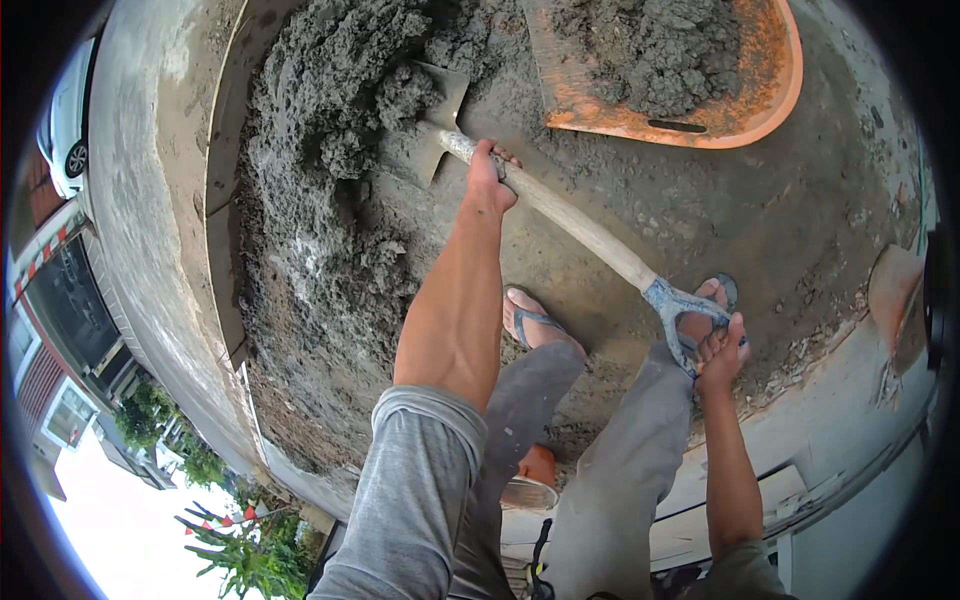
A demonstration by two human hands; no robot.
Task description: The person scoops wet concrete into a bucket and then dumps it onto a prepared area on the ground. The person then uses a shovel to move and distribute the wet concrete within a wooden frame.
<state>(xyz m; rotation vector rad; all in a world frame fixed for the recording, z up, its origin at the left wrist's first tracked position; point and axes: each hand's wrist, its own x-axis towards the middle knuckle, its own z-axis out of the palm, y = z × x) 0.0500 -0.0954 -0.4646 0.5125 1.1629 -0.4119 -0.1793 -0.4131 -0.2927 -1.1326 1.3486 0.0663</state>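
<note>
A shovel (580, 222) with a pale wooden shaft and a blue D-shaped handle slants across the middle of the view. My left hand (488, 178) is wrapped round the shaft close to the blade. At the lower right, my right hand (722, 352) grips the cross-bar of the D-handle. The metal blade (446, 112) is pushed against a heap of wet grey mortar (320, 130), and a lump of mortar lies on it. Part of the blade is hidden under that lump.
An orange plastic tub or scoop (770, 70) loaded with grey mortar lies at the far right. A board (222, 180) edges the heap on the left. My sandalled feet (535, 318) stand on the mortar-smeared floor. An orange bucket (533, 478) sits behind my legs.
</note>
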